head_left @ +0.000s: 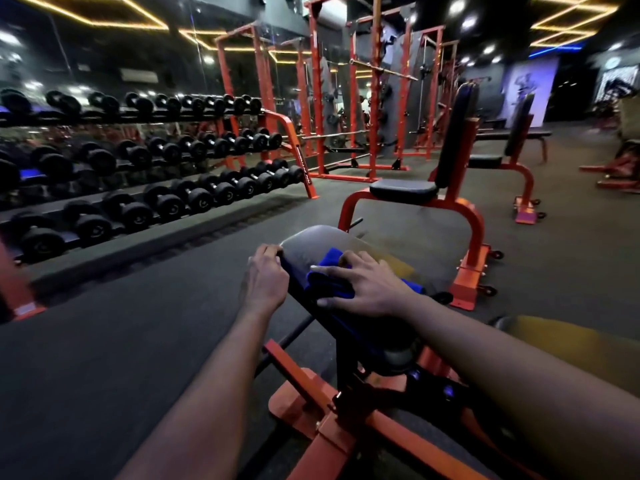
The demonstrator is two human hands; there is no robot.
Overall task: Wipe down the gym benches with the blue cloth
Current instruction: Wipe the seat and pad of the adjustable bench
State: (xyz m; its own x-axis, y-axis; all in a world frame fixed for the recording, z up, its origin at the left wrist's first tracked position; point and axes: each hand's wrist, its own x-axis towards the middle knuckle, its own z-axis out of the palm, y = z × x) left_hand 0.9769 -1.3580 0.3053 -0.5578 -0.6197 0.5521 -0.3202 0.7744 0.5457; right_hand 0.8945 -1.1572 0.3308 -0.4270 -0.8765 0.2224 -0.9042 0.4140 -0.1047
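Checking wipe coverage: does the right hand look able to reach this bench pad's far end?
Probably yes: the right hand presses the blue cloth mid-pad, and bare bench pad lies ahead, unobstructed.

Dim gym, glowing ceiling light strips (93, 15), blurred warped edges

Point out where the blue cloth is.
Head view, centre: the folded blue cloth lies on the near black padded bench, pressed under the right hand.

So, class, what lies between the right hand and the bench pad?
The blue cloth, pressed under the right hand onto the bench pad; head view shows it.
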